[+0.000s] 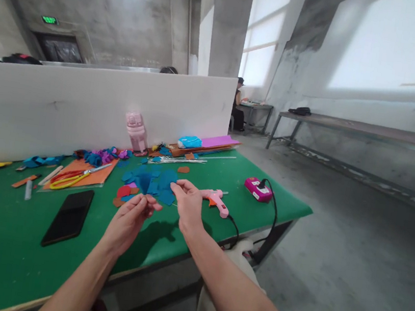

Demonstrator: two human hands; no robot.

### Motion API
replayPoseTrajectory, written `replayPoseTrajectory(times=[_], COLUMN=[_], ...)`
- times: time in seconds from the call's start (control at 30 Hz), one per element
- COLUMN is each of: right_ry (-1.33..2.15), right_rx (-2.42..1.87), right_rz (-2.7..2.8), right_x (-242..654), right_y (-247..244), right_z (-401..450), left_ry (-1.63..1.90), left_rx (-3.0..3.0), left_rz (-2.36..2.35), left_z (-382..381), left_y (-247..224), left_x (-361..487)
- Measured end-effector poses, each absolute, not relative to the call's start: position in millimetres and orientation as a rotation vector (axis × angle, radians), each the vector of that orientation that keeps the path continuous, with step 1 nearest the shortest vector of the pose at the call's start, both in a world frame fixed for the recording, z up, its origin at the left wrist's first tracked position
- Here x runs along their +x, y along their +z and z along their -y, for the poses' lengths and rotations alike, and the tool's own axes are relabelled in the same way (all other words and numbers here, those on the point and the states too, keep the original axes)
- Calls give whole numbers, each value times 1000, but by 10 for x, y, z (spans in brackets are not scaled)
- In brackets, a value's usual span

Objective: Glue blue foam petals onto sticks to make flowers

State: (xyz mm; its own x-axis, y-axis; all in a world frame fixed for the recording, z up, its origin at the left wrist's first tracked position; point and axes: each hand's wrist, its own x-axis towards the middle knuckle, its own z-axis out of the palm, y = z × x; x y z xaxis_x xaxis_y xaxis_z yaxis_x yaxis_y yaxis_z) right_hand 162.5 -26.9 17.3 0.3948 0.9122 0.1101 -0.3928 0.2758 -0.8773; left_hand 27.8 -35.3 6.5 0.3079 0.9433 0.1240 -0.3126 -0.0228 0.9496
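Observation:
My right hand [189,205] is closed in a pinch at the edge of a blue felt piece [167,179], raised over the pile. To its left, my left hand [132,215] has thumb and index finger pressed together; what they hold, if anything, I cannot make out. Beyond the fingers lie several blue felt pieces [154,188], overlapping on the green tabletop. A red round piece [124,191] and brown scraps [118,202] rest at the pile's left edge. A pink glue gun [220,202] lies just right of my right hand, its black cord trailing off the front edge.
A black phone [68,218] lies at left, near yellow-handled scissors [68,180] on an orange sheet. A magenta power socket [258,189] stands at right. Along the white partition [83,107] are a pink bottle [136,131] and coloured sheets [220,142]. Another person [239,106] sits farther back.

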Motion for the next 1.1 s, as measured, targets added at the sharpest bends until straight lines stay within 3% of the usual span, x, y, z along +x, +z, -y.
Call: replayPoseTrajectory(times=[1.1], right_ry=[855], right_rx=[-874], right_rz=[812], right_x=[1617], right_y=[199], right_z=[304], left_ry=[1010], left_rx=[1110], left_rz=[-712], left_z=[417], left_y=[-7], left_x=[384])
